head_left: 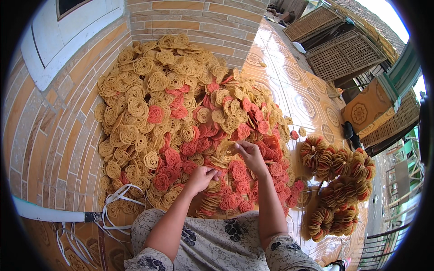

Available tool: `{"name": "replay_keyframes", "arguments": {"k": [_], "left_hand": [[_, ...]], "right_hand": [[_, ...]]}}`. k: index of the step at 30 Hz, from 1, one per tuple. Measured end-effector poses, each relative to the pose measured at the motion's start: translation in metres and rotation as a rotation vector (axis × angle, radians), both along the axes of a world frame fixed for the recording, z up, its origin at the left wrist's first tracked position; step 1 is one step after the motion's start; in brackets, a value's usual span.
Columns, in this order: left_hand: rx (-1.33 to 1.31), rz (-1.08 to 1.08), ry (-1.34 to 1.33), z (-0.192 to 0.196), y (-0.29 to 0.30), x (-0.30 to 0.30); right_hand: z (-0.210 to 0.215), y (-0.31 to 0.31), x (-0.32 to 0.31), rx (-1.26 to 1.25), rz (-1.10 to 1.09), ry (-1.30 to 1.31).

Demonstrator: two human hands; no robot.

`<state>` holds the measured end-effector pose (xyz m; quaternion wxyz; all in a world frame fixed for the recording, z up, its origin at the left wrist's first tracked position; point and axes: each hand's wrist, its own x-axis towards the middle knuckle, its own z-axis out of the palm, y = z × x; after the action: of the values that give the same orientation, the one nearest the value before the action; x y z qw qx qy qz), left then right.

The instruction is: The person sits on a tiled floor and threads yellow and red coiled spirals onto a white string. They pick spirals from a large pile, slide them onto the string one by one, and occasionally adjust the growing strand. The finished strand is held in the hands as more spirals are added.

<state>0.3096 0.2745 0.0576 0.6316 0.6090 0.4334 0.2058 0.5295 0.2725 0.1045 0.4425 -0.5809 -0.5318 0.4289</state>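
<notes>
the tiled floor [312,106] ends on the left at a brick-patterned wall [68,140], with white strips [118,194] looped near the lower left corner. the pile of yellow and red lacy discs [185,132] fills the wall's corner and reaches the person's clothing [217,239], leaving little bare tile there. the left hand [201,179] is low over the pile, thumb and fingers drawn together; whether anything thin sits between them, i cannot tell. to its right and higher, the right hand [251,157] pinches the edge of a yellow disc [223,151] over the pile. past the pile's right edge the floor opens toward the upper right; bundles of discs [346,189] lie lower, apart from both hands.
</notes>
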Motion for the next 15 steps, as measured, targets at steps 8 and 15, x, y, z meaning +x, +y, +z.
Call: {"name": "replay_keyframes", "arguments": {"k": [8,15], "left_hand": [[0.100,0.056,-0.004,-0.015,0.004,-0.003],[0.046,-0.008,0.080,-0.007,0.008,-0.008]], "right_hand": [[-0.048,0.007,-0.025,-0.122,-0.193,-0.765],[-0.044,0.004,0.009,-0.340,-0.189,-0.378]]}}
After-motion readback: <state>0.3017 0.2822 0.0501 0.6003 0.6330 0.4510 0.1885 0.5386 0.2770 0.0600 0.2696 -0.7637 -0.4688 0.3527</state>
